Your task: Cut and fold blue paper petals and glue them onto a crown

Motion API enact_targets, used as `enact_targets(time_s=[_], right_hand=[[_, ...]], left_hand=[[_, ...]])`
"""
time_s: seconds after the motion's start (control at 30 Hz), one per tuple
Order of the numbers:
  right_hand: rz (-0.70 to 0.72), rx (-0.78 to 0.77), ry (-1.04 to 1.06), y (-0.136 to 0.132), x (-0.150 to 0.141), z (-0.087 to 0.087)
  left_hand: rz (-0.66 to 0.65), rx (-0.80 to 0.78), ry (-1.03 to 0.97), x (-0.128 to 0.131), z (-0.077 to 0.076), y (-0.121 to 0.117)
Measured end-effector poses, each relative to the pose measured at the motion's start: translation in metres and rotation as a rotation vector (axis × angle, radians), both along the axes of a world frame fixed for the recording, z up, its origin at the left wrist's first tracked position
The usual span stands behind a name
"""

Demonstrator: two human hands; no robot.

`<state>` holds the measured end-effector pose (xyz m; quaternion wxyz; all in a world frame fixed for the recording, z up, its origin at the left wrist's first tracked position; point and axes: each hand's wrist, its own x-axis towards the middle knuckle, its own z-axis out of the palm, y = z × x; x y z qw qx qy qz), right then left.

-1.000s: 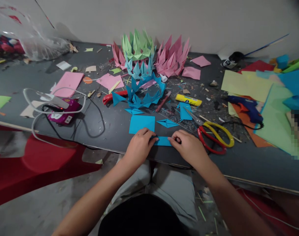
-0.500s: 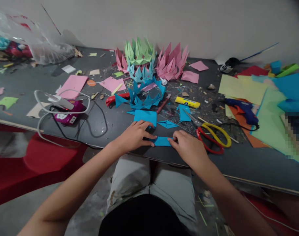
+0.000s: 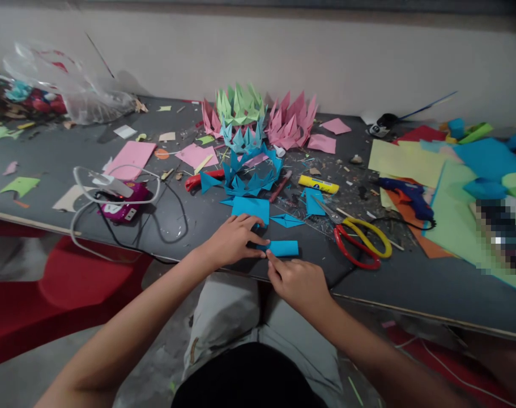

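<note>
A folded strip of blue paper [image 3: 285, 248] lies flat near the table's front edge. My left hand [image 3: 236, 241] holds down its left end, thumb and index fingertips on the paper and the other fingers spread above. The index finger of my right hand [image 3: 298, 277] points out and touches the strip's near edge beside my left thumb; its other fingers are curled in. Just beyond are a blue paper square [image 3: 251, 208], partly under my left fingers, and a folded blue diamond piece [image 3: 287, 220]. Behind them stands a blue paper crown [image 3: 253, 178].
Scissors [image 3: 362, 241] lie to the right, near a yellow glue stick [image 3: 318, 184] and a blue glue gun [image 3: 406, 195]. Green [image 3: 241, 105] and pink [image 3: 291, 120] paper crowns stand at the back. A purple power adapter [image 3: 124, 204] with looping cables sits left.
My right hand has let go of the strip's right end and moved left along its near edge to my left thumb. My left hand stays at the left end. The head view has tilted slightly up.
</note>
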<state>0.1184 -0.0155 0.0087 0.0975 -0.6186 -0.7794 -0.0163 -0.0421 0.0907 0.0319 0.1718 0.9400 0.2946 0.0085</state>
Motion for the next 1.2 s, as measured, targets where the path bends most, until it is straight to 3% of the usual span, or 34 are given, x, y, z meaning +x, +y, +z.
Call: enact_targets(time_s=[0.13,0.3,0.53,0.8,0.97,1.07,1.2], right_hand=[[-0.062,-0.11,-0.013,-0.007,0.017,0.002],[-0.173,-0.126,-0.033,-0.015,0.036,0.001],[-0.262,-0.216,0.078,-0.014,0.041,0.003],[-0.18,-0.212,0.244,-0.008,0.044,0.001],[-0.137,-0.156,0.378,-0.009,0.043,-0.003],[-0.152,-0.161,0.467,-0.013,0.039,0.0],[-0.248,-0.222,0.586,-0.01,0.034,0.008]], left_hand=[[0.014,-0.003,0.0,-0.001,-0.001,0.0],[0.014,-0.024,-0.017,-0.001,-0.002,0.001],[0.052,-0.014,-0.044,-0.002,-0.001,-0.005],[0.094,0.139,-0.171,0.006,-0.011,-0.029],[0.167,0.127,-0.216,0.012,-0.013,-0.034],[0.216,0.113,-0.263,0.015,-0.014,-0.04],[0.243,0.232,-0.281,0.02,-0.02,-0.057]])
